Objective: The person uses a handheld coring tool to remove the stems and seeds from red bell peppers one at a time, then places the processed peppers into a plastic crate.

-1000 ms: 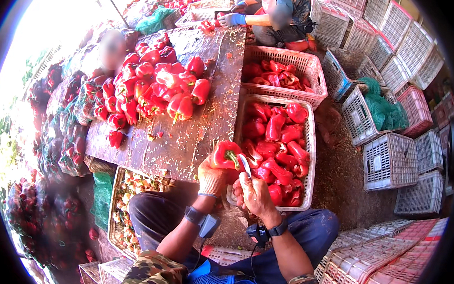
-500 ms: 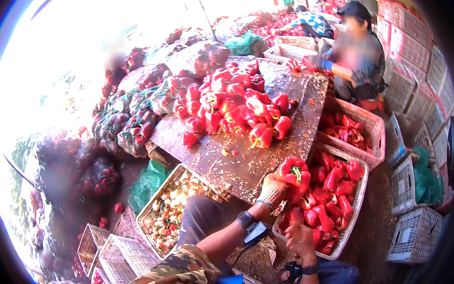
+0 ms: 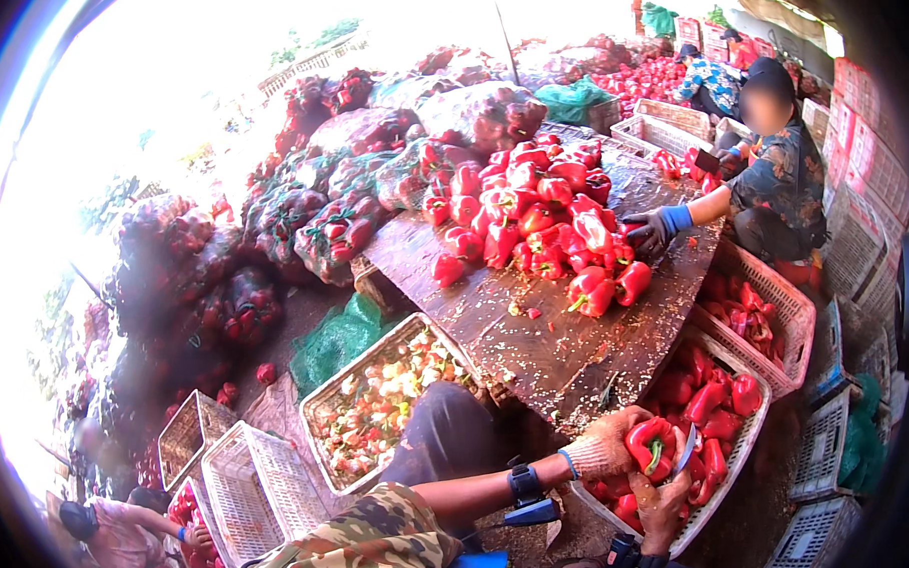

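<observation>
My left hand, in a pale knitted glove, is closed round a red bell pepper, with its green stem end facing up. Close beside it, my right hand grips a small knife; its blade points up along the pepper's right side. I cannot tell whether the blade touches the pepper. Both hands are above a pale crate of red peppers. Beyond them, a heap of whole red bell peppers lies on a brown board strewn with seeds.
At left stands a crate of pepper cores and scraps, beside a green net. A co-worker with a blue-cuffed glove reaches to the heap. A pink crate of peppers, filled net sacks and stacked crates surround the board.
My view has turned left, shifting the scene rightward. The pepper and my right hand have come together, and the knife blade now shows. The co-worker's gloved hand has reached out to the heap.
</observation>
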A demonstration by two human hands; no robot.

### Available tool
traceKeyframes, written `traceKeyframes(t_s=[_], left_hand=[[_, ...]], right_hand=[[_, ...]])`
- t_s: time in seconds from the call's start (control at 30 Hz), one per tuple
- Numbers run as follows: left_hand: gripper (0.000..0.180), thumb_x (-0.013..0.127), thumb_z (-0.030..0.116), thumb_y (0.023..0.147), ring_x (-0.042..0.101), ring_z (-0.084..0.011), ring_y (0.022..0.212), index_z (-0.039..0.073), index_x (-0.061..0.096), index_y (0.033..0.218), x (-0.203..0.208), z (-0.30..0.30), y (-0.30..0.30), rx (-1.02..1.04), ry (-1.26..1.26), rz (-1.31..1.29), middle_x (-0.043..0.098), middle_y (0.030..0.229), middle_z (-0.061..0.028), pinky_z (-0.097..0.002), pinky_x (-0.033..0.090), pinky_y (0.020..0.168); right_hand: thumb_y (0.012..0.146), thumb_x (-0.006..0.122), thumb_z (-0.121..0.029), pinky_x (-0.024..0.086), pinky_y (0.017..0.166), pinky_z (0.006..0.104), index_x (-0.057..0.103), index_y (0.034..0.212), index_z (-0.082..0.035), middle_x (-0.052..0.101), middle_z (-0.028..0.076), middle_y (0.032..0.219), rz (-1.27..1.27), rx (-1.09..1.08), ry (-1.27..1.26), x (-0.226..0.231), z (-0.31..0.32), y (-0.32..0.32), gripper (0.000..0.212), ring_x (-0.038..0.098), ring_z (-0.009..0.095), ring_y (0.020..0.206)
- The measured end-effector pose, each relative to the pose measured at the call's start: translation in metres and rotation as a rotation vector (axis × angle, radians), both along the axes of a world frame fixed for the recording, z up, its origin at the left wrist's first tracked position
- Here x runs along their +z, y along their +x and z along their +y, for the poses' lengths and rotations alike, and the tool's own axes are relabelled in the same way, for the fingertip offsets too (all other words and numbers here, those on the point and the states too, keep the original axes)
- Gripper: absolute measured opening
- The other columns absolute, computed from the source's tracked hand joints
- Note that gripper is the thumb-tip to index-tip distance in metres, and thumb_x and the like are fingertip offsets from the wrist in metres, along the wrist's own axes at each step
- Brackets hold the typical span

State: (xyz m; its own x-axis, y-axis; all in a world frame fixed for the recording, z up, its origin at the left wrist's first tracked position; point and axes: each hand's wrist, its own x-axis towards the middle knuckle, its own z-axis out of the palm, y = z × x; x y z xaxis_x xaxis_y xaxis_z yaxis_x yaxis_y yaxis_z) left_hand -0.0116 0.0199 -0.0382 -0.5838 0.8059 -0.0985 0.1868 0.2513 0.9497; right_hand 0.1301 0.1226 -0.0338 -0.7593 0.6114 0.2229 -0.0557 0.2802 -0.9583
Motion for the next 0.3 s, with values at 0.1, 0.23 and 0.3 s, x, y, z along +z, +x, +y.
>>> traceKeyframes(t_s=[0.1, 0.23, 0.3], left_hand=[[0.067, 0.078, 0.008, 0.066, 0.066, -0.0269, 0.107, 0.003, 0.059, 0.129, 0.040, -0.001, -0.001, -0.078, -0.021, -0.018, 0.067, 0.116, -0.0181, -0.0383, 0.053, 0.091], [0.065, 0.078, 0.013, 0.065, 0.068, -0.0323, 0.105, 0.006, 0.061, 0.127, 0.030, 0.000, -0.006, -0.123, -0.072, -0.002, 0.069, 0.112, -0.0181, -0.0403, 0.054, 0.091], [0.065, 0.080, 0.014, 0.059, 0.070, -0.0346, 0.103, 0.007, 0.063, 0.122, -0.006, -0.001, -0.007, -0.104, -0.028, -0.023, 0.071, 0.109, -0.0203, -0.0409, 0.056, 0.091]], right_hand=[[0.072, 0.084, -0.018, 0.046, 0.106, 0.0396, 0.047, 0.142, 0.009, 0.062, 0.018, 0.130, -0.010, 0.018, -0.040, 0.011, -0.006, 0.004, 0.084, 0.060, 0.027, 0.119], [0.072, 0.086, -0.033, 0.042, 0.111, 0.0396, 0.045, 0.145, 0.009, 0.060, 0.017, 0.133, -0.065, 0.185, -0.223, 0.001, 0.007, 0.010, 0.093, 0.059, 0.024, 0.122], [0.076, 0.082, -0.030, 0.042, 0.112, 0.0386, 0.045, 0.145, 0.008, 0.059, 0.018, 0.135, -0.086, 0.198, -0.221, -0.006, 0.005, 0.013, 0.087, 0.058, 0.026, 0.124]])
